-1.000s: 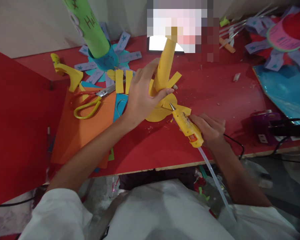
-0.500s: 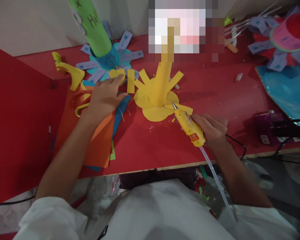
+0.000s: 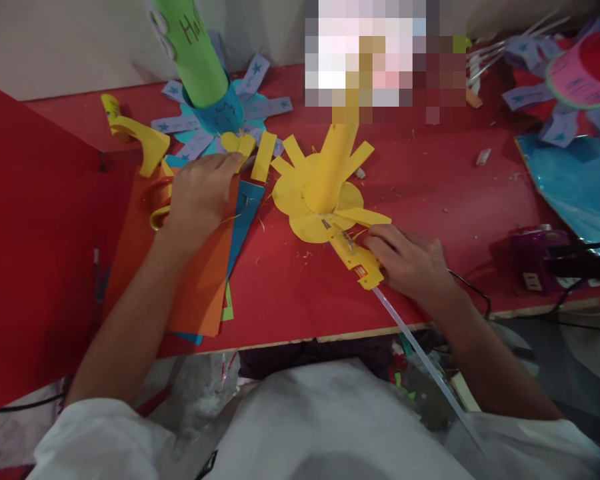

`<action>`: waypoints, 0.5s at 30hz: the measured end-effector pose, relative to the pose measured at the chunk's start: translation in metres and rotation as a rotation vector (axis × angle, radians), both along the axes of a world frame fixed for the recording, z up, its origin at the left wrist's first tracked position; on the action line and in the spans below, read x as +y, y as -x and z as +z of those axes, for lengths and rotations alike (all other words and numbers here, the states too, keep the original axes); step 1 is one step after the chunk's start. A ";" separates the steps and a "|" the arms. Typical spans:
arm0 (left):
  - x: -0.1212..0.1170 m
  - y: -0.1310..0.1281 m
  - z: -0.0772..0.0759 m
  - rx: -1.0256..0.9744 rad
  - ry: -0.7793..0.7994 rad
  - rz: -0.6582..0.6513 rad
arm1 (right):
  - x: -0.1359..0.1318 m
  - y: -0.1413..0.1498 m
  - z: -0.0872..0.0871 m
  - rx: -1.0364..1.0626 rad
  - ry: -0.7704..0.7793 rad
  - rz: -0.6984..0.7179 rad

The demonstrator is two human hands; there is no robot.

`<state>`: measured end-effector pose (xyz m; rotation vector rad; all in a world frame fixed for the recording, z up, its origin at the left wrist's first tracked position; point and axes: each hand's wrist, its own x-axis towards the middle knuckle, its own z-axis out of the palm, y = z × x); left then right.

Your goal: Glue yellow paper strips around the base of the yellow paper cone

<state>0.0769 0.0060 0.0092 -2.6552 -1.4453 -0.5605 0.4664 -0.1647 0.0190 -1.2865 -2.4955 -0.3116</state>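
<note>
My right hand [image 3: 410, 260] is closed round a yellow glue gun [image 3: 353, 253] with a long clear glue stick [image 3: 405, 330] sticking out of its back. The nozzle is at the front petal of a yellow paper flower [image 3: 303, 227], close to the foot of the yellow paper tube [image 3: 333, 170] standing on it. Several yellow strips fan out from the tube's foot. Over the stacked sheets, my left hand [image 3: 200, 200] has its fingertips closed on a yellow paper strip [image 3: 247, 152]. Another loose strip [image 3: 264, 157] lies just right of it.
Orange paper [image 3: 195, 280] and blue paper [image 3: 250, 207] lie under my left arm, with yellow-handled scissors [image 3: 159, 217]. A green tube [image 3: 200, 60] in a blue base stands behind. At right are a pink ring craft [image 3: 575, 80], a blue sheet [image 3: 565, 180] and a purple box [image 3: 535, 257].
The glue gun has moved left and nearer to me, its nozzle now at the front petal. My left fingers have closed on the yellow strip, which has tilted up.
</note>
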 end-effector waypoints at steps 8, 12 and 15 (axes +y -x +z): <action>-0.035 -0.006 0.025 -0.025 -0.042 0.057 | 0.016 0.024 0.013 -0.123 -0.055 -0.015; -0.045 -0.009 0.027 -0.029 -0.089 0.060 | 0.021 0.027 0.013 -0.145 -0.048 -0.032; -0.049 -0.012 0.030 -0.031 -0.120 0.027 | 0.021 0.029 0.013 -0.153 -0.028 -0.043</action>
